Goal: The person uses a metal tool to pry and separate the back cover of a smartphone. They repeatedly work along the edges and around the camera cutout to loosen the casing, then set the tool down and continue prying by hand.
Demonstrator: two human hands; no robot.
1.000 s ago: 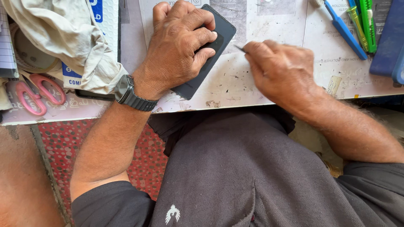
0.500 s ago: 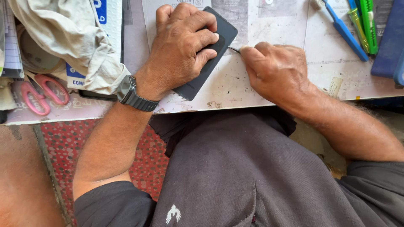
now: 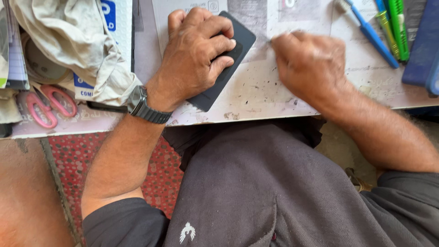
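Note:
My left hand [image 3: 194, 57] lies flat on a dark rectangular phone-like slab [image 3: 228, 61] on the white worktop [image 3: 256, 96], fingers curled over its right edge, pressing it down. A dark wristwatch [image 3: 144, 107] is on that wrist. My right hand [image 3: 308, 68] is to the right of the slab, blurred, fingers pinched on a thin metal tool whose tip [image 3: 270, 41] shows at the knuckles, just off the slab's right edge.
Pink-handled scissors [image 3: 43, 103] and a crumpled beige cloth [image 3: 68, 41] lie at the left. Blue and green pens [image 3: 382, 32] and a blue case [image 3: 423, 45] sit at the right. A printed paper sheet [image 3: 274, 18] lies under the hands.
My right hand has shifted slightly right and up, away from the slab's edge, and is now blurred. The left hand keeps pressing the slab in the same place.

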